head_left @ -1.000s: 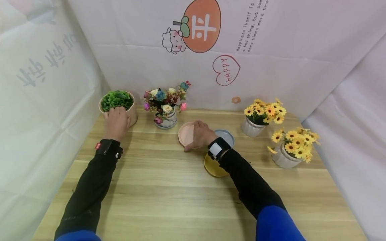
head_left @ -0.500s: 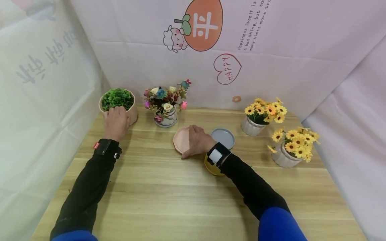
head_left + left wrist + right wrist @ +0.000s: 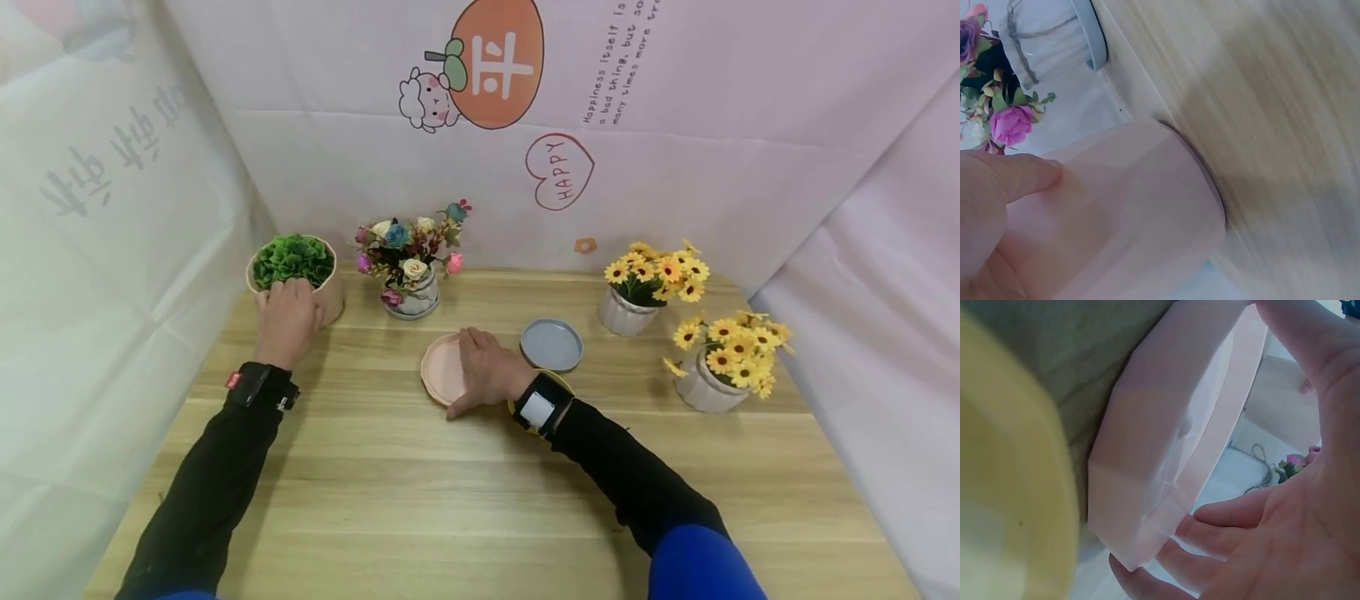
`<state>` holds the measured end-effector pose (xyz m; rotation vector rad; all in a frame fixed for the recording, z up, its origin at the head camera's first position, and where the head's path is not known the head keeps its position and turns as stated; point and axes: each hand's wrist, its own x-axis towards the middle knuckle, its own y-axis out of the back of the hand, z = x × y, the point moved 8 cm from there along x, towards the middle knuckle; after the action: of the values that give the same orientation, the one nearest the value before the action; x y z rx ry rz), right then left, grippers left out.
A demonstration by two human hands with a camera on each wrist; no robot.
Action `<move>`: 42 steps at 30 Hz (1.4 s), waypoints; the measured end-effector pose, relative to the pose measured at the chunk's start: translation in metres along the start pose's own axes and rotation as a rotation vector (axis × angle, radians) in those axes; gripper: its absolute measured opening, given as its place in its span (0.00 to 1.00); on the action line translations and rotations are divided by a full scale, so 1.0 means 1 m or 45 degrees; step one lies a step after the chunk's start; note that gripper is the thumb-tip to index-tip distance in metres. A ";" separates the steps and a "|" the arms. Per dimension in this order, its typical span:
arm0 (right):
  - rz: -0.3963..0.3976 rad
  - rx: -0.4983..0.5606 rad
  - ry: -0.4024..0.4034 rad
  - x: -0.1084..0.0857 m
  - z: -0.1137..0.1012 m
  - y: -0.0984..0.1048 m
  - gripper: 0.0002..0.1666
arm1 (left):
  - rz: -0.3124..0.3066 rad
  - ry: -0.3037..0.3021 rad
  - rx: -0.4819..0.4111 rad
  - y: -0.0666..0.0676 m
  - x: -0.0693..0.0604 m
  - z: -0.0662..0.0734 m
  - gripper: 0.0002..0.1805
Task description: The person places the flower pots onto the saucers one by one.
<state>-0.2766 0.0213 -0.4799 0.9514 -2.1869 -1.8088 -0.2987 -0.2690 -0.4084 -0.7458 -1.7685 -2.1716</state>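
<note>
My left hand [image 3: 287, 321] grips the near rim of a pink pot [image 3: 331, 293] that holds a green leafy plant [image 3: 292, 258]; in the left wrist view the thumb lies along the pot's side [image 3: 1122, 206]. Between thumb and fingers, my right hand [image 3: 489, 371] holds a pink saucer [image 3: 442, 372] by its right edge. The right wrist view shows the fingers on the rim of that saucer [image 3: 1141, 437]. Partly under the right wrist is a yellow saucer [image 3: 561, 382], and a blue-grey saucer [image 3: 552, 344] lies behind it.
A pot of mixed flowers [image 3: 414, 292] stands on a grey saucer right of the plant. Two white pots with yellow flowers [image 3: 628, 312] [image 3: 712, 385] stand at the right. White printed cloth [image 3: 315, 150] borders the wooden table [image 3: 420, 500].
My right hand and the pink saucer have moved left and toward the front edge, uncovering the blue-grey saucer. The left hand still grips the pot.
</note>
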 end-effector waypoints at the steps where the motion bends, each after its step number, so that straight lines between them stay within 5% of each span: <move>1: 0.005 0.003 0.002 -0.001 -0.001 0.000 0.88 | -0.012 0.004 -0.007 0.000 -0.001 0.001 0.10; 17: 0.069 0.027 0.098 -0.017 -0.016 -0.007 0.82 | -0.073 -0.019 0.007 0.006 -0.021 0.015 0.09; 29: 0.041 -0.033 0.079 -0.030 -0.023 -0.014 0.88 | 0.023 -0.121 0.014 0.020 -0.036 0.035 0.11; 42: 0.086 -0.044 0.093 -0.044 -0.029 -0.015 0.87 | -0.068 -0.140 -0.049 0.029 -0.059 0.053 0.14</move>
<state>-0.2223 0.0199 -0.4738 0.9107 -2.1118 -1.7477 -0.2228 -0.2321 -0.4077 -0.8516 -1.8235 -2.2453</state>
